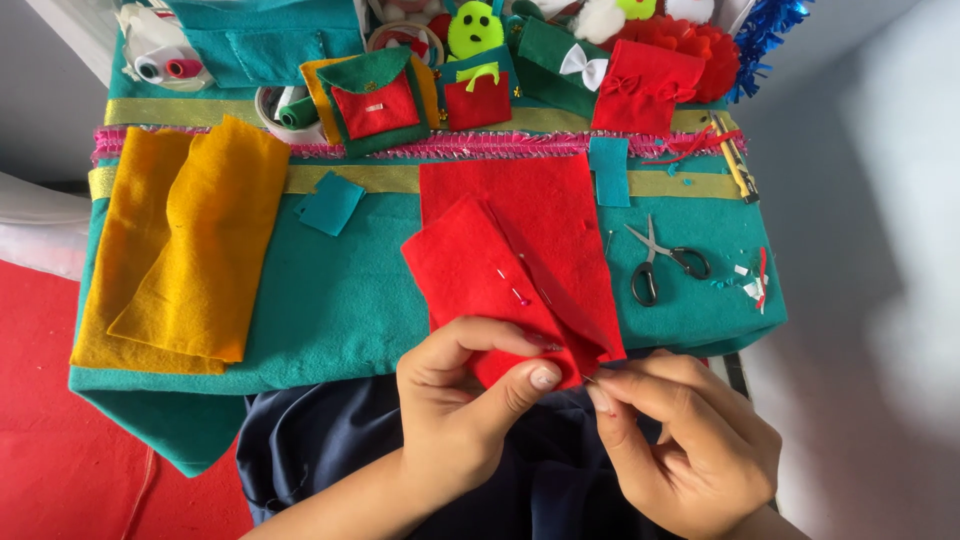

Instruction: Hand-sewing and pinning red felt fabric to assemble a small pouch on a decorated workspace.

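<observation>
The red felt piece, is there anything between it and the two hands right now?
Nothing visible. The left hand pinches the lower edge of the red felt piece directly, thumb on top. The right hand touches the same edge at its fingertips. The scissors lie apart on the teal cloth.

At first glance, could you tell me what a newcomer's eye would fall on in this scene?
The bright red felt piece at the centre, stuck with pins, draws the eye first; the left hand pinches its lower edge while the right hand works at the same edge. To the left, folded yellow felt lies on the teal felt-covered table, and scissors rest to the right. Small felt pouches line the far edge.
</observation>
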